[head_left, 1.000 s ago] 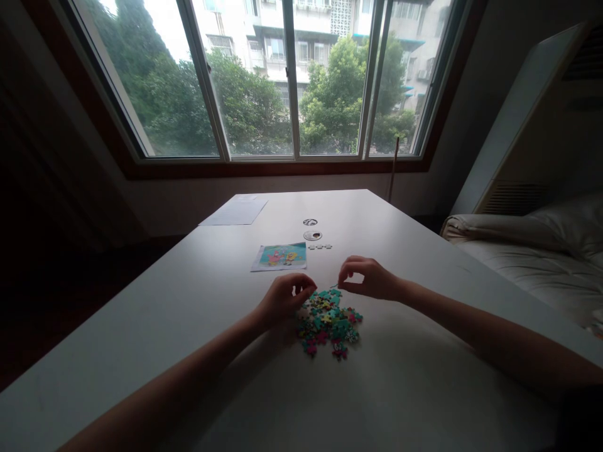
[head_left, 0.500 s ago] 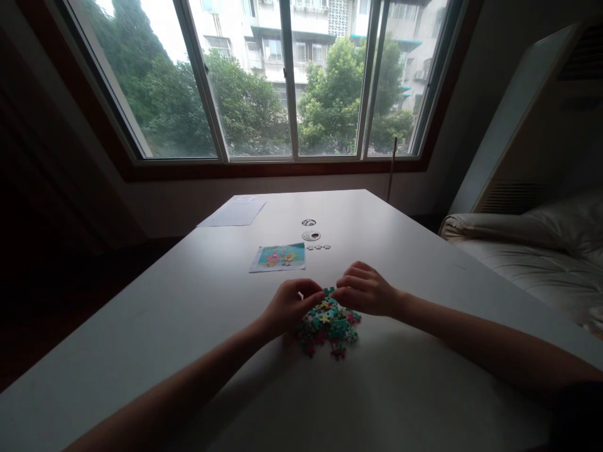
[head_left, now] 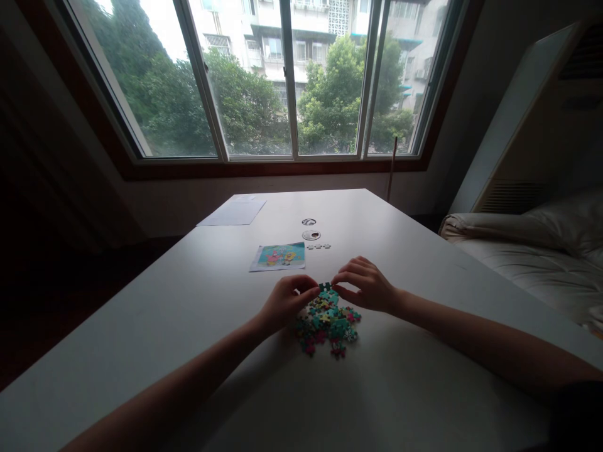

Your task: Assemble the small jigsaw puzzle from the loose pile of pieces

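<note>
A teal jigsaw puzzle piece (head_left: 325,287) is held up just above a pile of loose puzzle pieces (head_left: 327,323) in teal, yellow and red. My left hand (head_left: 288,301) pinches its left side between thumb and fingertips. From the other side my right hand (head_left: 365,285) reaches in, its index fingertip at the piece's right edge and its thumb lower and apart. Beyond the hands lies a picture sheet (head_left: 277,257) with colourful cartoon figures. A short row of puzzle pieces (head_left: 319,247) lies to the right of that sheet.
Two round flat items (head_left: 311,235) lie on the white table (head_left: 141,326) past the picture sheet. White papers (head_left: 232,212) rest at the far left corner. A pale sofa (head_left: 509,242) stands to the right, and a window (head_left: 292,81) fills the far wall.
The teal piece has been lifted slightly and now shows clearly between my hands. My right hand has shifted a little left and up, its fingers more spread.
</note>
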The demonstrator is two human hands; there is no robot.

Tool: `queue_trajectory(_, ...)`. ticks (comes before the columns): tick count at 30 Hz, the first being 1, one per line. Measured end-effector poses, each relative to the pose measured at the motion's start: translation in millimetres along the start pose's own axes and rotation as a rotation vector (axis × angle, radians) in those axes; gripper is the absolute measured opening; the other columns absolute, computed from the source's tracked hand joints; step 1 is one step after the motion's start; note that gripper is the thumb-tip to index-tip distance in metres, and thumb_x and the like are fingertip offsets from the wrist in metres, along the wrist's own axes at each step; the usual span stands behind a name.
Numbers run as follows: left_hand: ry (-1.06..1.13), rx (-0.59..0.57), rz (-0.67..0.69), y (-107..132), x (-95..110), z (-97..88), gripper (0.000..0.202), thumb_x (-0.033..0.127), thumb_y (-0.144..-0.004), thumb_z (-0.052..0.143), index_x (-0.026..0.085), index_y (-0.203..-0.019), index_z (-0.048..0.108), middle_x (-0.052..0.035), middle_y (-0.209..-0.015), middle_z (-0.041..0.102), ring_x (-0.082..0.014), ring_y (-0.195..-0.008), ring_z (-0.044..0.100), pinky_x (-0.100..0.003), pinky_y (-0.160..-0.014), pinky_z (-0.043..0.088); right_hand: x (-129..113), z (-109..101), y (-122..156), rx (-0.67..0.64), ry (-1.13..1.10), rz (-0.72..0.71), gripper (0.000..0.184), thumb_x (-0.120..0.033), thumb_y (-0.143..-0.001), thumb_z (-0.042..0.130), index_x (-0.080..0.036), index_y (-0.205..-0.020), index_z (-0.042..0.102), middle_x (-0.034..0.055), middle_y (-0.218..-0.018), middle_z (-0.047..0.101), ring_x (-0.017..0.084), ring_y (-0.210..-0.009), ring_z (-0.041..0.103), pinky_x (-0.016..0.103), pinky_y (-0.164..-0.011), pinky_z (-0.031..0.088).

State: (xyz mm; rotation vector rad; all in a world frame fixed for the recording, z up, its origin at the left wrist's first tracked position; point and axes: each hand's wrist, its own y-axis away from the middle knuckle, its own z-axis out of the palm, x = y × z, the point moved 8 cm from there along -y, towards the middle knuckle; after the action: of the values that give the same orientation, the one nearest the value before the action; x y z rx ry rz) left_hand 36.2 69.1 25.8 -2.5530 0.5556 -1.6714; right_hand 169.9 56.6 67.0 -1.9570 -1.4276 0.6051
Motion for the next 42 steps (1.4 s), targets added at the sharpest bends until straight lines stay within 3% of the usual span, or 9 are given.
queue_trajectory(9, -0.080, -0.002, 0.043, 0, -1, -1.7, 0.023, 0.034, -0.076, 0.055, 0.013, -0.076, 0.063, -0.0033, -0.068, 0.061, -0.0122, -0.062, 0.051, -0.020, -0.053, 0.037, 6, -7, -4, 0.018, 0.017, 0.000, 0.004, -0.020, -0.078, 0.055, -0.019, -0.079, 0.059, 0.0009, -0.073, 0.062, 0.012, -0.069, 0.053, 0.027, -0.066, 0.038)
queue_trajectory(15, -0.226, 0.101, 0.055, -3, -26, -16.7, 0.019, 0.030, -0.076, 0.053, 0.014, -0.072, 0.062, -0.0005, -0.063, 0.057, -0.0110, -0.059, 0.049, -0.020, -0.052, 0.035, 36, -31, -1, 0.167, 0.141, 0.080, 0.004, -0.019, -0.076, 0.056, -0.020, -0.079, 0.059, 0.0008, -0.073, 0.062, 0.012, -0.067, 0.054, 0.028, -0.066, 0.039)
queue_trajectory(19, -0.247, 0.141, 0.028, -4, -39, -20.3, 0.019, 0.031, -0.076, 0.052, 0.014, -0.071, 0.061, -0.0004, -0.064, 0.058, -0.0114, -0.059, 0.049, -0.020, -0.052, 0.036, 39, -35, 0, 0.198, 0.179, 0.074, 0.004, -0.018, -0.076, 0.058, -0.019, -0.079, 0.059, 0.0005, -0.072, 0.063, 0.011, -0.067, 0.054, 0.027, -0.066, 0.038)
queue_trajectory(29, -0.265, 0.113, 0.047, -2, -32, -17.4, 0.020, 0.031, -0.075, 0.051, 0.014, -0.072, 0.062, -0.0002, -0.062, 0.057, -0.0110, -0.057, 0.047, -0.020, -0.051, 0.035, 38, -36, -1, 0.188, 0.166, 0.103, 0.004, -0.020, -0.077, 0.056, -0.020, -0.078, 0.060, 0.0011, -0.073, 0.063, 0.012, -0.068, 0.055, 0.028, -0.067, 0.038)
queue_trajectory(34, -0.264, 0.127, 0.037, 0, -31, -19.4, 0.019, 0.029, -0.075, 0.051, 0.014, -0.070, 0.061, 0.0003, -0.061, 0.056, -0.0105, -0.055, 0.045, -0.020, -0.051, 0.035, 52, -20, -5, 0.066, 0.057, 0.219, 0.008, -0.023, -0.077, 0.055, -0.019, -0.077, 0.062, 0.0012, -0.072, 0.061, 0.011, -0.065, 0.053, 0.028, -0.068, 0.039)
queue_trajectory(42, -0.177, 0.166, 0.000, 7, -36, -27.9, 0.021, 0.032, -0.075, 0.052, 0.013, -0.070, 0.060, 0.0008, -0.061, 0.054, -0.0101, -0.054, 0.044, -0.020, -0.051, 0.035, 89, 45, -7, -0.172, -0.226, 0.479, 0.011, -0.026, -0.073, 0.059, -0.016, -0.075, 0.063, 0.0021, -0.071, 0.060, 0.009, -0.060, 0.051, 0.021, -0.056, 0.040)
